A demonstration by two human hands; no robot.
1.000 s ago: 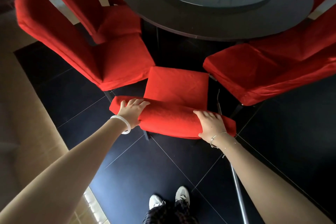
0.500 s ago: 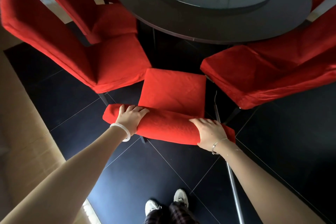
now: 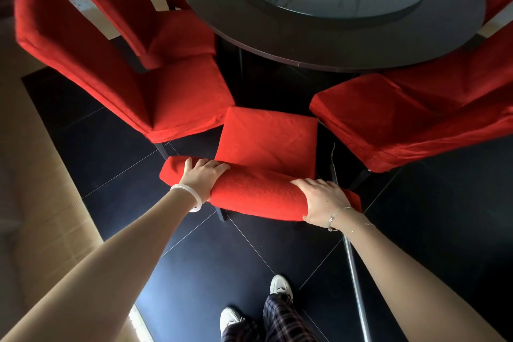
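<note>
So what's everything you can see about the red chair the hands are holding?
The chair wears a red, textured fabric cover over its square seat and rounded backrest top. One dark leg shows beneath. It stands on the dark tiled floor, facing the round black table. The left hand and right hand grip the backrest top.

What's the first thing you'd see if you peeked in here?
Bright red chairs crowd a dark round table at the top. In the middle, the left hand, wearing a white bangle, and the right hand grip the back of the nearest chair.
</note>
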